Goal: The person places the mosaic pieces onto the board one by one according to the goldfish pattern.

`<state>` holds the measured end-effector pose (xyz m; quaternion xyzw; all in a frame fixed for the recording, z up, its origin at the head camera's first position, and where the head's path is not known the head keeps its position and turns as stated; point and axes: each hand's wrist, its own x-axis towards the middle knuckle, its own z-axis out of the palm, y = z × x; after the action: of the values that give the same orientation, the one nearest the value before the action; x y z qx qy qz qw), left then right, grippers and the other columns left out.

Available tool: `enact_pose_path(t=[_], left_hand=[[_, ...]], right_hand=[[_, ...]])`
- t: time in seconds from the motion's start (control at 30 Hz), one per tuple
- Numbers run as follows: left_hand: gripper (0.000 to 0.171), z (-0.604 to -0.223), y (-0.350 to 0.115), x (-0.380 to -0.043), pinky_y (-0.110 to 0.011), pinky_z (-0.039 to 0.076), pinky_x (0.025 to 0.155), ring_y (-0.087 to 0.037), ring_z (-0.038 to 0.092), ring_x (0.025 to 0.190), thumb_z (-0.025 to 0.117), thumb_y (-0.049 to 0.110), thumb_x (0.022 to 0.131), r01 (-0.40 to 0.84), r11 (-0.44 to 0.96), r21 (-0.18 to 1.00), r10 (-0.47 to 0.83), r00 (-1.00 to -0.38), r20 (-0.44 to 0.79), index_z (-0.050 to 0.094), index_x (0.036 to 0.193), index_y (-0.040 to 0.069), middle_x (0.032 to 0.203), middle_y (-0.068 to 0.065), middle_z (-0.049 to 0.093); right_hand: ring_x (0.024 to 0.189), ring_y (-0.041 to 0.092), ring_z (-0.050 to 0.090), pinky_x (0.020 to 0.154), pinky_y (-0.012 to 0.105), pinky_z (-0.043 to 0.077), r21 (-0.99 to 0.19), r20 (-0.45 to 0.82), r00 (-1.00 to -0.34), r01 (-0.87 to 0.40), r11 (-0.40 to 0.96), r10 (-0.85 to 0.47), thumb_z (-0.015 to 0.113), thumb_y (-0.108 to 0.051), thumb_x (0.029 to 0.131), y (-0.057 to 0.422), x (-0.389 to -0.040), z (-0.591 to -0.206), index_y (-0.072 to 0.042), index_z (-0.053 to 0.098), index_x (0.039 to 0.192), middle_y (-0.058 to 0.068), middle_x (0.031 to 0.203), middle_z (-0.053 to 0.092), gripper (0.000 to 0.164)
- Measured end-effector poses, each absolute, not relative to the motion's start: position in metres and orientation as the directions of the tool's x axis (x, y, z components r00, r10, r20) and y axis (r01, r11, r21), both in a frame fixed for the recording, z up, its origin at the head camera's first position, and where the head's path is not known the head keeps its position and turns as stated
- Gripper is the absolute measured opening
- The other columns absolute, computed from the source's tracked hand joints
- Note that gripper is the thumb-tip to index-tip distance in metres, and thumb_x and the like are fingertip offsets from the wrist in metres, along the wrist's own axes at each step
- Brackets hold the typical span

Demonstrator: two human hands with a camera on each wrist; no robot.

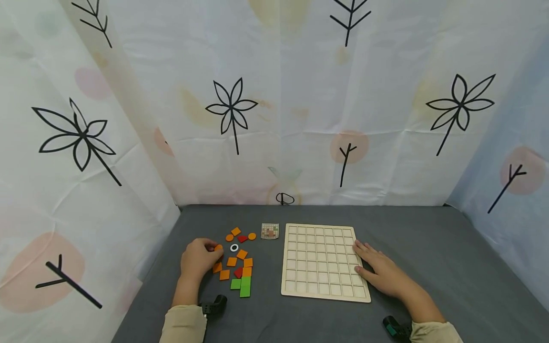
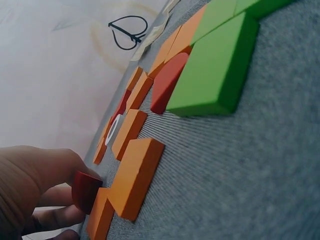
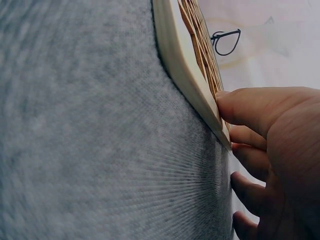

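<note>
My left hand [image 1: 200, 259] is at the left edge of a group of small flat pieces. Thumb and fingers pinch a dark red curved piece [image 2: 86, 192], seen in the left wrist view. An orange round piece [image 1: 219, 247] shows right at these fingertips, with an orange square piece [image 1: 225, 275] lying nearby. On the right, my right hand [image 1: 383, 274] rests along the side of a pale wooden grid board [image 1: 317, 262], fingers extended. In the right wrist view its thumb [image 3: 240, 106] touches the board's raised rim.
Several orange squares and rounds, red pieces [image 1: 238, 272], a white ring [image 1: 231, 247] and green pieces [image 1: 245, 287] lie left of the board. A small printed card [image 1: 269, 231] sits near its far left corner. Patterned cloth [image 1: 300, 119] hangs behind the grey table [image 1: 411, 238].
</note>
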<state>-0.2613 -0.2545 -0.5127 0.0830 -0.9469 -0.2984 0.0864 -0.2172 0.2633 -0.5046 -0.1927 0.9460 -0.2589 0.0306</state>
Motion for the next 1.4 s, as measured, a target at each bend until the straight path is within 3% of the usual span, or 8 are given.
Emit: enact_pose_path(t=[0.5, 0.83, 1.13, 1.4], left_hand=[[0.033, -0.517, -0.257, -0.263, -0.053, 0.058, 0.086, -0.026, 0.071, 0.094, 0.081, 0.033, 0.091, -0.043, 0.788, 0.614, -0.169, -0.974, 0.149, 0.082, 0.116, 0.01, 0.112, -0.011, 0.078], [0.028, -0.526, -0.271, -0.267, -0.032, 0.055, 0.082, -0.017, 0.064, 0.089, 0.085, 0.023, 0.092, 0.074, 0.7, 0.71, -0.07, -0.983, 0.171, 0.082, 0.118, 0.012, 0.108, -0.008, 0.074], [0.027, -0.529, -0.28, -0.264, -0.026, 0.054, 0.08, -0.014, 0.064, 0.089, 0.086, 0.024, 0.091, 0.095, 0.651, 0.753, -0.063, -0.982, 0.178, 0.083, 0.116, 0.012, 0.106, -0.008, 0.076], [0.028, -0.522, -0.267, -0.268, -0.024, 0.055, 0.076, -0.011, 0.064, 0.084, 0.087, 0.024, 0.09, 0.175, 0.653, 0.737, -0.031, -0.966, 0.257, 0.083, 0.114, 0.011, 0.103, -0.007, 0.076]], right_hand=[[0.156, 0.054, 0.029, 0.118, 0.077, 0.024, -0.515, 0.044, -0.925, -0.346, 0.784, -0.378, 0.064, -0.035, 0.107, 0.263, -0.216, -0.504, 0.0, 0.042, 0.161, 0.023, 0.171, 0.033, 0.069], [0.155, 0.054, 0.029, 0.118, 0.077, 0.024, -0.51, 0.053, -0.922, -0.354, 0.784, -0.382, 0.064, -0.035, 0.107, 0.264, -0.217, -0.504, 0.0, 0.042, 0.161, 0.023, 0.17, 0.034, 0.069], [0.156, 0.054, 0.029, 0.119, 0.077, 0.024, -0.52, 0.04, -0.922, -0.348, 0.78, -0.384, 0.063, -0.036, 0.107, 0.262, -0.217, -0.505, -0.001, 0.041, 0.162, 0.022, 0.171, 0.033, 0.069], [0.156, 0.054, 0.028, 0.119, 0.077, 0.024, -0.523, 0.044, -0.922, -0.35, 0.778, -0.385, 0.062, -0.036, 0.108, 0.264, -0.218, -0.505, 0.0, 0.041, 0.162, 0.023, 0.171, 0.032, 0.068]])
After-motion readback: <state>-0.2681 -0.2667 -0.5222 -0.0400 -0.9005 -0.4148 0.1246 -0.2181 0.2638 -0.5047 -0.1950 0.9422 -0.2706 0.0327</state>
